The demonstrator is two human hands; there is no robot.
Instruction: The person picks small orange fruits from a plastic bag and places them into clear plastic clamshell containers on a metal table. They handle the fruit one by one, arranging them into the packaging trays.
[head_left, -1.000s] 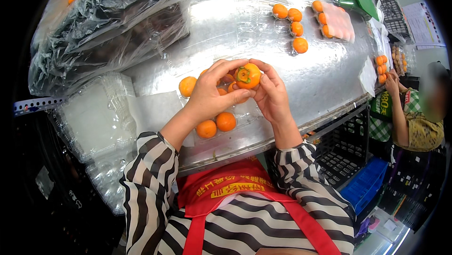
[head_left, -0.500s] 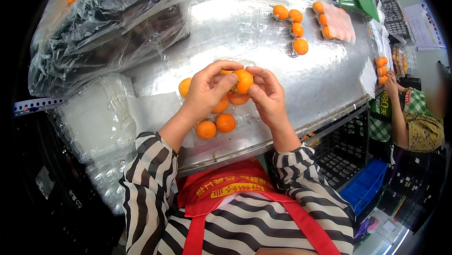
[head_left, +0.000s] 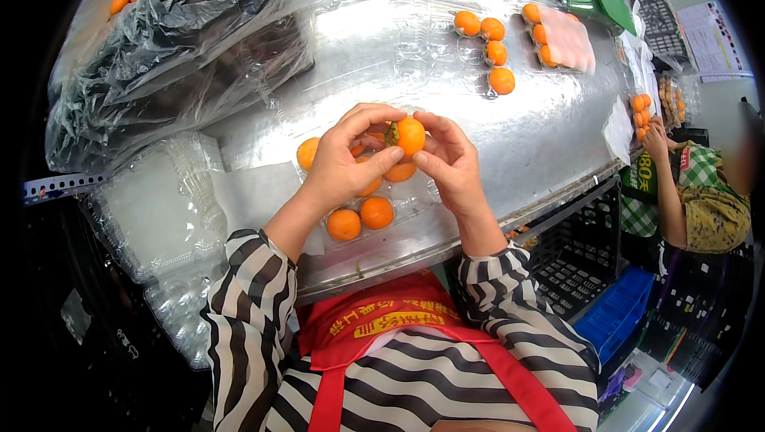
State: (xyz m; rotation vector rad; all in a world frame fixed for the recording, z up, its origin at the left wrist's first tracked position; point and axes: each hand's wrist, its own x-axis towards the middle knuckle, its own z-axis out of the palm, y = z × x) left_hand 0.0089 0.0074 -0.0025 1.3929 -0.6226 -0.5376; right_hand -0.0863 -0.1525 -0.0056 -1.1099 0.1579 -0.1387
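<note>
An orange persimmon with a green leafy cap is held up between my two hands. My left hand grips it from the left, its thumb and fingers beside the cap. On the other side, the fingertips and thumb of my right hand close on the fruit. Below them on the metal table, a clear plastic tray holds several persimmons, some partly hidden by my left hand.
Stacked clear lids lie left, below plastic-covered dark crates. Further back sit another part-filled tray with persimmons and fruit under a pink foam sheet. At the far right, a co-worker's hand touches packed fruit.
The persimmon has turned in my fingers, so its green cap now shows at its left side. My hands stay in nearly the same place above the tray.
</note>
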